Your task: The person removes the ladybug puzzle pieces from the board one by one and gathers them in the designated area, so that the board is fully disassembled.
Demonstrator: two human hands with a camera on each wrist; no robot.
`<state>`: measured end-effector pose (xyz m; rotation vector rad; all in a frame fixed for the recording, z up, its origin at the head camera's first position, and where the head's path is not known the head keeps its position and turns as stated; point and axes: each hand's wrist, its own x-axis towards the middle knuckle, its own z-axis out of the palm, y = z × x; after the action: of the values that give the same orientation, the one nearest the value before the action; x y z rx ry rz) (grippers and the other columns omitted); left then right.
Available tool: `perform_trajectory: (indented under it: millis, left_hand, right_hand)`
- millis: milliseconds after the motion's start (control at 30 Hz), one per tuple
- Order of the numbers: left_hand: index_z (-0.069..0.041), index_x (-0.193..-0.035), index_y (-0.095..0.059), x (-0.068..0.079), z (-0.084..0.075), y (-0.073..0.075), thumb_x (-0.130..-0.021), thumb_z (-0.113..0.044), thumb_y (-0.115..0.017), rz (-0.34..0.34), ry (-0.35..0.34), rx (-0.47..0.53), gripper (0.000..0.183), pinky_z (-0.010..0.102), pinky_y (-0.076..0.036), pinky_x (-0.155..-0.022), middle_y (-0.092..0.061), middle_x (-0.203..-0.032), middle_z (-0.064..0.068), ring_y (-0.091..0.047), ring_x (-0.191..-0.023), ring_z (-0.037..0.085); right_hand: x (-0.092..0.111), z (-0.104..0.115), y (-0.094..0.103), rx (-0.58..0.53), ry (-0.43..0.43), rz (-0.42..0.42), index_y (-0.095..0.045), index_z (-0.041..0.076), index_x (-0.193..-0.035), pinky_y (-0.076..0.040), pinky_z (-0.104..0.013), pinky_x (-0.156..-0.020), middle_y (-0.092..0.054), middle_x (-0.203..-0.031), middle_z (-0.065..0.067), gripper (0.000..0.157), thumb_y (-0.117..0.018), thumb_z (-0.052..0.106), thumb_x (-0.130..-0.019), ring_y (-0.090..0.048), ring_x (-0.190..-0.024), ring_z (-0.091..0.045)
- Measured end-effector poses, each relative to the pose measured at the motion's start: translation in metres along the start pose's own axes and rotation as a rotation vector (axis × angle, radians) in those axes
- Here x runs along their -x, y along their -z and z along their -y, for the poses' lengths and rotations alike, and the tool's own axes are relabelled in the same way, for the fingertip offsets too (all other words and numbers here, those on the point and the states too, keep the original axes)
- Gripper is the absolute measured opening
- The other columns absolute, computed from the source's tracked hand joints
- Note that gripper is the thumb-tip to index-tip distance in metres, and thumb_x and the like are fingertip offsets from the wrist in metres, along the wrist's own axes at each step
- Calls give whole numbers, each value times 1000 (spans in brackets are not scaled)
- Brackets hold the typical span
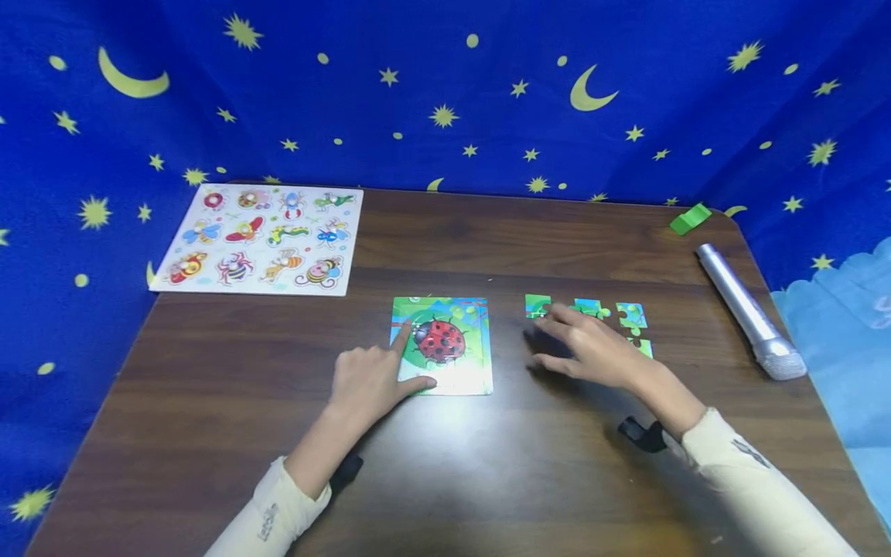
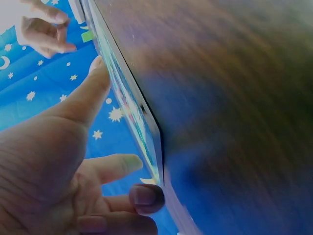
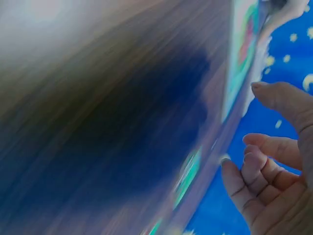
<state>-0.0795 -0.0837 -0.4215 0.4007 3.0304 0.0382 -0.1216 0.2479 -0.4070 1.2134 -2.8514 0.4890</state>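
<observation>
A square ladybug puzzle board (image 1: 455,375) lies on the table in front of the person. At its left side, the left hand (image 1: 365,379) rests with index finger and thumb spread over the board; the left wrist view shows this hand (image 2: 54,142) along the board's edge (image 2: 142,112). The right hand (image 1: 592,348) is above loose jigsaw pieces, thumb and fingers apart and nothing between them. One green piece (image 1: 537,304) lies by its fingertips, another blue-green piece (image 1: 631,313) behind it. The hand partly covers other pieces. In the right wrist view the right hand (image 3: 274,166) is off the tabletop.
A white insect peg board (image 1: 257,240) lies at the back left. Along the right edge are a silver microphone (image 1: 752,313) and a small green block (image 1: 691,220). Behind the wooden table (image 1: 445,480) hangs a blue star-and-moon cloth (image 1: 390,100).
</observation>
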Motion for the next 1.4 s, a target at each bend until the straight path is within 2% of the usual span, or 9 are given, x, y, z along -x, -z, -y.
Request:
perform_trajectory:
  millis: [100,267,367,500,900,1033,1233,1400]
  left_hand:
    - [-20,-151,-44,1,4,-3,-74,-82,-60,-4,0,-10,101,29,-16,-46,-29,-48,-2,-16,-50,12]
    - [-25,-152,-41,3,8,-6,-74,-84,-57,5,10,-24,99,30,-21,-45,-34,-49,-1,-24,-47,14]
    - [-27,-153,-40,4,10,-6,-76,-83,-55,33,18,-24,96,31,-25,-45,-36,-49,0,-29,-46,15]
    - [-28,-153,-38,3,9,-5,-77,-83,-54,64,26,-11,95,31,-27,-45,-37,-48,0,-30,-46,16]
    - [-29,-152,-40,4,9,-4,-76,-82,-57,72,42,5,94,33,-33,-46,-41,-47,2,-39,-45,19]
    - [-29,-152,-41,4,8,-5,-76,-81,-58,66,37,19,94,32,-31,-45,-40,-46,2,-37,-45,17]
    - [-28,-152,-42,3,9,-4,-76,-81,-59,75,48,36,94,31,-29,-45,-39,-46,1,-33,-45,16]
    - [-28,-152,-41,2,8,-3,-75,-80,-59,99,57,45,95,31,-28,-45,-38,-46,0,-31,-46,15]
  right_hand:
    - [-24,17,-9,-49,11,35,-65,-8,-124,-42,-22,-59,-52,-94,-7,53,-78,28,-87,-42,-69,-9]
    - [-60,38,-24,-95,51,80,-66,-4,-124,-40,-22,-59,-53,-93,-6,52,-76,32,-88,-40,-66,-7]
    - [-76,45,-33,-96,72,86,-67,-3,-123,-39,-21,-58,-53,-92,-6,51,-75,34,-89,-40,-66,-7]
    - [-90,50,-41,-94,55,114,-66,-2,-126,-36,-20,-57,-48,-89,-3,55,-74,38,-89,-38,-67,-7]
    - [-102,57,-50,-78,-27,188,-60,-5,-132,-42,-22,-60,-53,-95,-7,68,-76,42,-86,-45,-72,-12]
    - [-102,57,-52,-126,-48,195,-59,-5,-133,-41,-22,-59,-52,-94,-7,68,-78,39,-85,-45,-72,-11]
    - [-103,56,-55,-209,-42,163,-61,-7,-129,-37,-20,-58,-50,-88,-5,64,-81,31,-83,-42,-70,-10]
    - [-105,59,-56,-210,-42,107,-66,-6,-120,-38,-21,-60,-51,-88,-5,57,-85,28,-78,-43,-72,-11]
